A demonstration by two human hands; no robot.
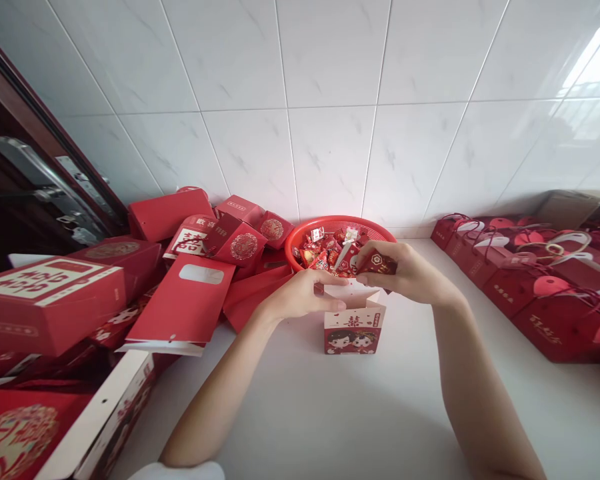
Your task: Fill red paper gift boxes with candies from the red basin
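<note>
A small open-topped gift box point(353, 337), red and cream with two cartoon faces, stands upright on the white table. My left hand point(305, 295) grips it at the left of its rim, thumb in front and fingers behind. Just above the box's right rear edge, my right hand point(410, 273) is closed on a dark red packet point(377, 262) with a pale flower-like mark. Behind both hands sits a red plastic basket point(375, 229) of wrapped sweets point(320, 253), partly covered by my fingers. The inside of the box is mostly hidden.
Red boxes point(243, 245) and a flat red carton point(183, 300) are heaped on the left. Rows of red gift bags point(510, 280) with cord handles line the right. A tiled wall point(330, 153) closes off the back, with a dark door point(30, 153) at far left.
</note>
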